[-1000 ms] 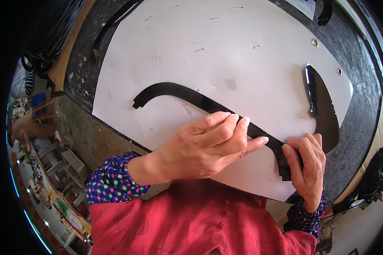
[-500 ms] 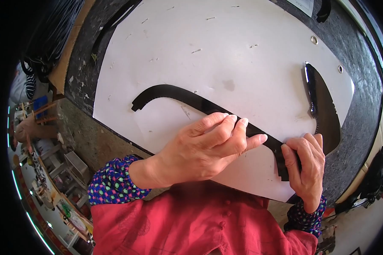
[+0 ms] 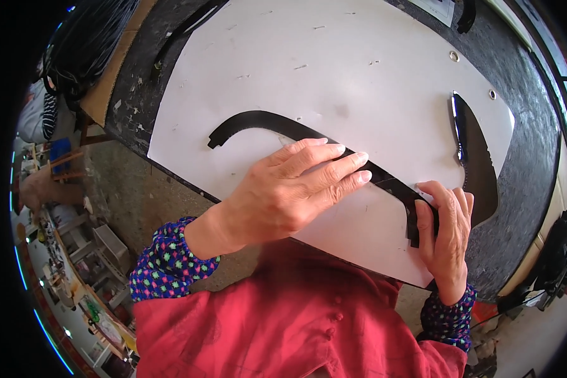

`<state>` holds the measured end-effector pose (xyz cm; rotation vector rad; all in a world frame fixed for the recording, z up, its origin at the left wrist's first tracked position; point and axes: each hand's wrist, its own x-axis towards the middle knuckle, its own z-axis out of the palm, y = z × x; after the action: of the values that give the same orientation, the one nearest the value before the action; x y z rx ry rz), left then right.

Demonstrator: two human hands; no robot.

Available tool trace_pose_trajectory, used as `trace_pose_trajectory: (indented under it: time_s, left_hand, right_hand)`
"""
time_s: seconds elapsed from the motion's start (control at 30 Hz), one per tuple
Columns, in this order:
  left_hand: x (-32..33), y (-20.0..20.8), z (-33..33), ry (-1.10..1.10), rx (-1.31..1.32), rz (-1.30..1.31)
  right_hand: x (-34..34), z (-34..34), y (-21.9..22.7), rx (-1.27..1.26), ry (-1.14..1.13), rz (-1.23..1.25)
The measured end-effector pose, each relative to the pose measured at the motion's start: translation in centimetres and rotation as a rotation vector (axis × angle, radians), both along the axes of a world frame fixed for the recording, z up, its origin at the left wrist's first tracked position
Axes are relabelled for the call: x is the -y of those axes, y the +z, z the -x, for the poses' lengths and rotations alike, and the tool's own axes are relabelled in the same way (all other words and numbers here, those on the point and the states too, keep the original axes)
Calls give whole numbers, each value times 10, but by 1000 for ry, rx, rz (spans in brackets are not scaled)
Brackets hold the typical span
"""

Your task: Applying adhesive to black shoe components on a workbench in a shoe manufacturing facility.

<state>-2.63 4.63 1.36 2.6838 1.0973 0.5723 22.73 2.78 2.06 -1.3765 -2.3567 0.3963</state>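
Observation:
A long black curved strip lies across a white board. Its left end bends round like a hook, and its right end turns down at a corner. My left hand rests with fingers stretched out flat over the strip's middle. At the strip's right corner, my right hand has its thumb on the near side and its fingers round the far side. Part of that corner is hidden under the hand. A broader dark curved piece, with a shiny left edge and notches along its right edge, lies beyond my right hand.
The board carries small slits and two metal eyelets near its right edge. It lies on a worn dark tabletop. A bundle of black strips hangs at the far left. A paper sheet and another black piece are at the back.
My left hand's fingers have straightened and spread flat along the strip. The right hand's fingers have shifted slightly on the corner. The whole view has shifted a little.

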Motion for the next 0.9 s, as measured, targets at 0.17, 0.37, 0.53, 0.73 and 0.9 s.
trace_pose_trajectory:
  time_s: [0.17, 0.37, 0.53, 0.73, 0.9]
  left_hand:
    - [5, -7, 3, -3, 17, -70]
    - [1, -6, 7, -39, 43, -57]
    - [6, -7, 18, -40, 129, -6]
    - [9, -13, 13, 2, 331, -80]
    - [10, -24, 20, -7, 413, -87]
  right_hand:
    - [-2, 1, 6, 25, -4, 14]
    - [-5, 13, 34, 250, -14, -65]
    - [-45, 71, 43, -45, 30, -277]
    - [-65, 94, -10, 189, -54, -260]
    - [-71, 108, 20, 345, 65, -14]
